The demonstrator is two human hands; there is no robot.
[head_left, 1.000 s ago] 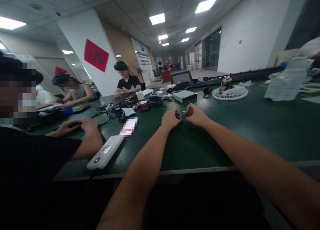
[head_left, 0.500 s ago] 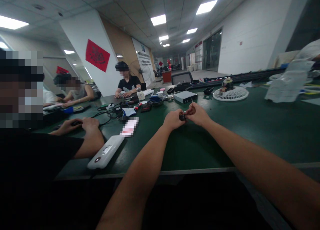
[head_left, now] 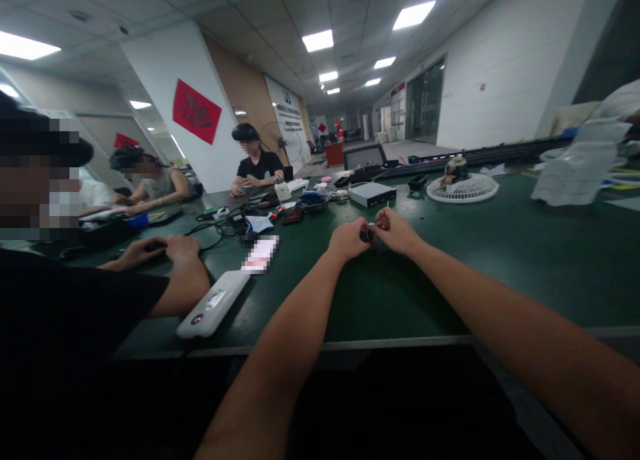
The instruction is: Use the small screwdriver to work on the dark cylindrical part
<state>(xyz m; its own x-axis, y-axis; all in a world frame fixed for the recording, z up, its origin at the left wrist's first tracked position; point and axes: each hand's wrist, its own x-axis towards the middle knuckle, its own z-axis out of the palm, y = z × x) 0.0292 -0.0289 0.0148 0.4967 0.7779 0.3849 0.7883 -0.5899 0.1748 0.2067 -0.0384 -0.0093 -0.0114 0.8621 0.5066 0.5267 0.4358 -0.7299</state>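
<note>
Both of my hands are raised close together above the green table. My left hand is closed, its thumb and fingers pinching a small dark part that looks rounded; its kind is hard to tell at this size. Right beside it, my right hand is closed in a pinch against the same part's right side. A thin pale tip sticks up above the right fingers. What lies within those fingers is mostly hidden.
A grey metal box and a white fan grille lie beyond my hands. To the left are a white power bank, a lit phone and tangled black cables. A co-worker's hands rest at far left.
My fingers have shifted slightly around the small dark part, and the right fingers have curled a little. The view has drifted very slightly. The things on the table stay put.
</note>
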